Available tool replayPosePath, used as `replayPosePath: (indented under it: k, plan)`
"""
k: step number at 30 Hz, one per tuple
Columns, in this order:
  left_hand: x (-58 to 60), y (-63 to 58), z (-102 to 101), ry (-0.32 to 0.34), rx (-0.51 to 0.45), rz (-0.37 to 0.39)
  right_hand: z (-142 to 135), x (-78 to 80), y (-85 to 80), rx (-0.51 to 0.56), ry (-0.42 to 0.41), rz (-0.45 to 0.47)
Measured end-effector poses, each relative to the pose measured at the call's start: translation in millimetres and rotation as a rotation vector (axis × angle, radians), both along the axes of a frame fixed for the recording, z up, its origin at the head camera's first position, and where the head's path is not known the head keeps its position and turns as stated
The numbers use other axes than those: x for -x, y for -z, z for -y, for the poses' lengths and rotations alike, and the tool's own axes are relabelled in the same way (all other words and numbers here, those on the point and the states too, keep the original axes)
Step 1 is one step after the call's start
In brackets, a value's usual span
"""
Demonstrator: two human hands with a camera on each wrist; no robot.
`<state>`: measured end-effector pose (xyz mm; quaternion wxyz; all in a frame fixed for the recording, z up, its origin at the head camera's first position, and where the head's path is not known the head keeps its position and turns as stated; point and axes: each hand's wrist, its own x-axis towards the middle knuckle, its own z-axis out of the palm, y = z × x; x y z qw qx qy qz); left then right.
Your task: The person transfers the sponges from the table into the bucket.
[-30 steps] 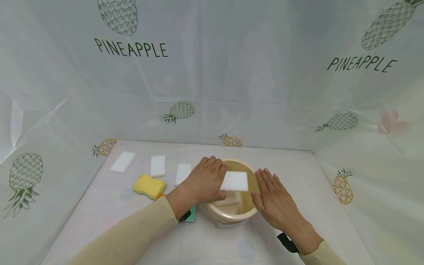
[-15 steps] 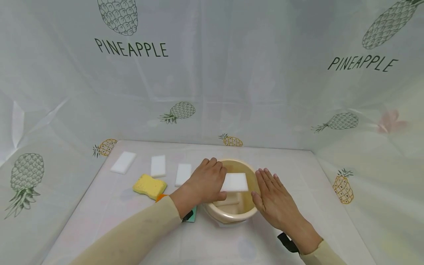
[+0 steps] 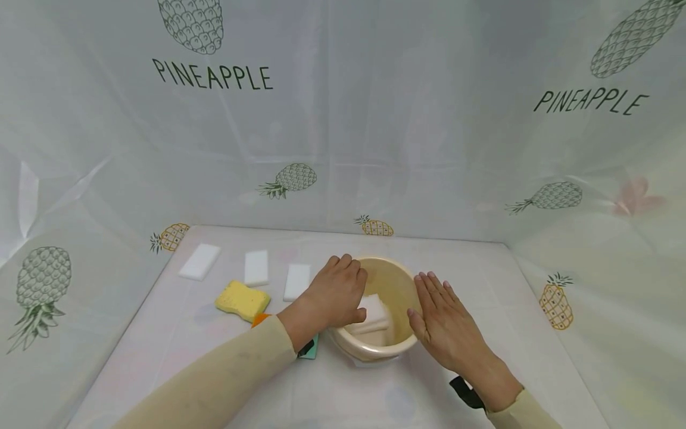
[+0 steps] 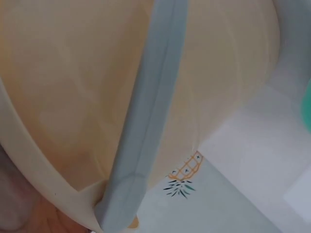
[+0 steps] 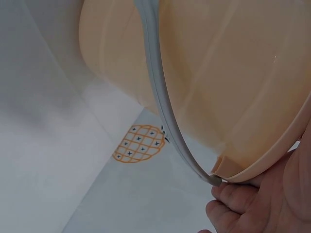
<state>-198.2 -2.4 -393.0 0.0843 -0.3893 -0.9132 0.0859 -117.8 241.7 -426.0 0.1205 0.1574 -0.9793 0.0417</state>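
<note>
A cream bucket (image 3: 398, 286) with a grey handle (image 4: 146, 116) stands between my hands in the head view. White sponges (image 3: 372, 313) lie inside it, near the bottom. My left hand (image 3: 339, 291) is over the left side of the rim, thumb apart from the fingers, with nothing seen in its grasp; its palm side is hidden in the head view. My right hand (image 3: 447, 322) lies along the right side of the rim with straight fingers. In the right wrist view its fingers (image 5: 238, 196) are close against the rim by the handle's end.
Three white sponges, a left one (image 3: 200, 261), a middle one (image 3: 256, 267) and a right one (image 3: 297, 282), lie left of the bucket. A yellow sponge (image 3: 242, 301) sits nearer, beside a small orange item (image 3: 259, 320). Part of a green item (image 3: 311, 348) shows under my left wrist.
The white sponge at my left hand has left the fingers and dropped into the bucket onto what lay there. Both hands have stayed nearly in place.
</note>
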Motion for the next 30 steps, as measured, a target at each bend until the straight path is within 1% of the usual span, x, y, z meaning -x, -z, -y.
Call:
replayPosePath:
  k: [7,10,13,17,19,24,26,30]
  plan:
    - [-1.2,-1.9,0.3,0.002,0.005,0.007,-0.7,0.6,-0.8,-0.002,0.003,-0.004]
    - [-0.4,-1.0,0.7,0.016,-0.011,0.0,-1.4,1.1,-0.1,-0.003,0.0,-0.017]
    - [1.1,2.5,2.6,0.05,-0.065,-0.034,-1.7,0.7,0.1,0.001,-0.003,-0.026]
    - [3.0,5.4,9.2,0.092,-0.171,-0.094,-1.8,-0.1,-0.5,0.003,0.002,-0.008]
    - [4.3,4.6,14.9,0.107,-0.209,-0.127,-1.7,-0.5,-1.0,0.003,0.007,0.005]
    - [12.7,1.8,36.1,0.103,-0.28,-0.159,-1.4,-1.5,-1.2,0.009,0.008,0.011]
    - [16.9,-0.1,48.4,0.077,-0.314,-0.137,-1.2,-1.4,-0.8,0.011,0.004,0.01]
    - [25.1,-3.9,80.3,-0.008,-0.347,-0.134,-0.7,-0.8,0.4,0.014,-0.001,0.003]
